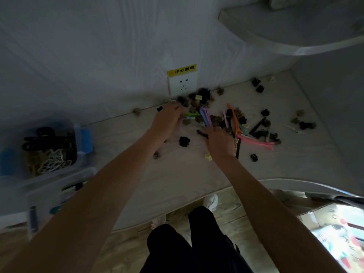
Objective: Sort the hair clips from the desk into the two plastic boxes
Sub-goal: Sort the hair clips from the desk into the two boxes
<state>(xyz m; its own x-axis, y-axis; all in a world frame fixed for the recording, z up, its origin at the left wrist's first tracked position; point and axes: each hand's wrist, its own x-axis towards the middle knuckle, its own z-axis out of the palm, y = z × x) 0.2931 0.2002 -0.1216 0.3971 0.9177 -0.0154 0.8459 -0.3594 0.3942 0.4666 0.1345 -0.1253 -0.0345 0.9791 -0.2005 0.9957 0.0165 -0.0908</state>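
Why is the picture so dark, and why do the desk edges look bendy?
Head view: the light is dim, so the clip pile looks murky; the wide lens curves the desk edge; both boxes at left are blurred, and the left hand is slightly smeared.

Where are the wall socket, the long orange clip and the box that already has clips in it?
wall socket (182, 85): head view, middle of its white faceplate.
long orange clip (234, 120): head view, mid-length.
box with clips (83, 139): head view, right wall.
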